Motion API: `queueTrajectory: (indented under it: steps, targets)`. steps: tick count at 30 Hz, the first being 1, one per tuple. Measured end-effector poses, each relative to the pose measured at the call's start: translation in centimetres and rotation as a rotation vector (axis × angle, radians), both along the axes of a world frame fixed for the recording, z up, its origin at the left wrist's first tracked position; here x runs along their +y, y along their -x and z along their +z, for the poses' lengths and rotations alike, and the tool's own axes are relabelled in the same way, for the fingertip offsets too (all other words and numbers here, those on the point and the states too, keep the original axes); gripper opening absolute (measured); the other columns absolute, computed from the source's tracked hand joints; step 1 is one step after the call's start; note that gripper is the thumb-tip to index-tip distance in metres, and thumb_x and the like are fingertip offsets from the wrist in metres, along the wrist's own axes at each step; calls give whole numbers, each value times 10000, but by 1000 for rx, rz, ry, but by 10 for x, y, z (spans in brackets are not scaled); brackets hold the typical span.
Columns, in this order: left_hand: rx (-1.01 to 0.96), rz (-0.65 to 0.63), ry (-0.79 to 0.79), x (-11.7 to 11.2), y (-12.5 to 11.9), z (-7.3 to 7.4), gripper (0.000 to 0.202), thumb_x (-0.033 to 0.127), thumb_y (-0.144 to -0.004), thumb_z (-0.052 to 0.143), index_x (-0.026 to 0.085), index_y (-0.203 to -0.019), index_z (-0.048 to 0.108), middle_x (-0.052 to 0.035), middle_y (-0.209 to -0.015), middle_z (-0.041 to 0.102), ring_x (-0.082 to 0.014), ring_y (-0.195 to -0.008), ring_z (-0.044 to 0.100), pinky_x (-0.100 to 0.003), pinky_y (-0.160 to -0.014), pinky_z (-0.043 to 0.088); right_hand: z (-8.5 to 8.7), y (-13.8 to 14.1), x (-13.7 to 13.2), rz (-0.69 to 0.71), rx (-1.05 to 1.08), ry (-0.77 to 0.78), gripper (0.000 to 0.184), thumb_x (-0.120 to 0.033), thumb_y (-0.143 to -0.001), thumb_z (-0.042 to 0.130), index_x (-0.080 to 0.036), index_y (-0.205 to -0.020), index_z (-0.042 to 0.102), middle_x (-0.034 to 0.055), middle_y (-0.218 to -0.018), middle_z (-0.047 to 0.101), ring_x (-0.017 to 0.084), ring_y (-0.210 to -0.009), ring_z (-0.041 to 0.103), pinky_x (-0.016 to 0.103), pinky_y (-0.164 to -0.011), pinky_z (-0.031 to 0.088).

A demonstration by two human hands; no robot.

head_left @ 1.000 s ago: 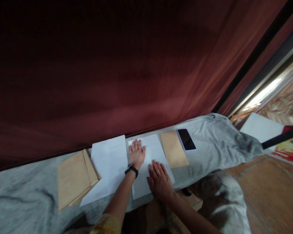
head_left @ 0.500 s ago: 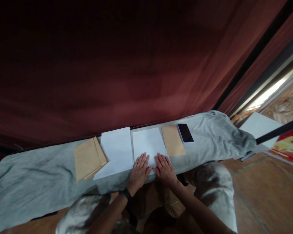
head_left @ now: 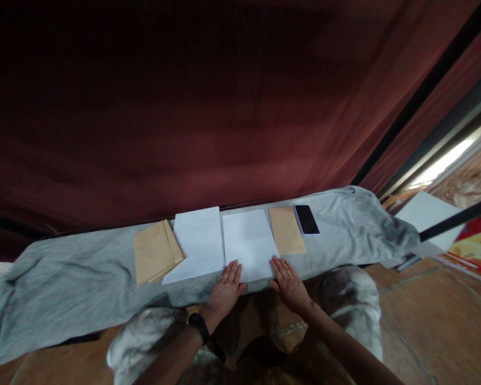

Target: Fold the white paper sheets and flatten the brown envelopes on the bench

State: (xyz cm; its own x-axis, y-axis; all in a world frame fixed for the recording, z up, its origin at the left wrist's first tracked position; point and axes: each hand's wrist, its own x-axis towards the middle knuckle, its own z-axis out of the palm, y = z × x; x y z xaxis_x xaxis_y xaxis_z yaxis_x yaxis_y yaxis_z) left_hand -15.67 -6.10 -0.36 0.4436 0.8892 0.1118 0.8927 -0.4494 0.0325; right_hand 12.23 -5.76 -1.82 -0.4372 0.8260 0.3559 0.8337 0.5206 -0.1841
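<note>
A white sheet of paper (head_left: 248, 240) lies on a grey cloth-covered surface (head_left: 72, 289) in front of me. My left hand (head_left: 225, 291), with a black wristband, rests flat at the sheet's near left corner, fingers stretched out. My right hand (head_left: 289, 282) lies flat at the near right corner, fingers also extended. Neither hand holds anything. A second white sheet (head_left: 196, 243) lies to the left, overlapping a stack of brown envelopes (head_left: 154, 251). A single brown envelope (head_left: 286, 230) lies to the right of the middle sheet.
A dark phone (head_left: 307, 219) lies face up beside the single envelope. A dark red curtain (head_left: 208, 107) hangs right behind the surface. My knees in pale trousers (head_left: 344, 291) sit under its near edge. A white board (head_left: 425, 214) and a tiled floor are at right.
Both hands slid from the middle of the white sheet toward me to its near edge, then spread apart to its two near corners. The view pulled back.
</note>
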Motion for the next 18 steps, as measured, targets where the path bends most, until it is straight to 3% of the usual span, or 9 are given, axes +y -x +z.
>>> queueTrajectory:
  steps: [6,10,14,18]
  targets:
    - [79,-18,128,4,-5,8,480,192,-955,443,123,-1427,501,-194,-1515,487,-287,-1443,414,-454,-1157,405,1,-7,4,43,20,41,565,-277,-1000,485,-122,-1532,373,160,-1555,437,288,-1445,394,508,-1181,366]
    - [79,-23,173,5,-5,23,592,6,-863,389,130,-1430,503,-193,-1524,477,-266,-1448,409,-444,-1163,392,2,-9,7,56,89,86,557,-238,-972,515,-145,-1511,409,155,-1535,466,292,-1422,429,529,-1164,394]
    - [-17,-17,223,7,4,41,507,50,-908,400,172,-1370,569,-120,-1481,549,-226,-1383,497,-418,-1155,405,2,-16,14,71,192,163,562,-171,-933,532,-180,-1488,450,135,-1495,519,267,-1385,480,505,-1147,431]
    - [-274,-11,226,9,15,51,409,133,-962,387,213,-1256,659,-70,-1315,683,-191,-1230,620,-377,-1088,476,2,-25,24,3,336,239,572,-103,-888,499,-233,-1444,521,98,-1444,575,248,-1339,531,493,-1135,450]
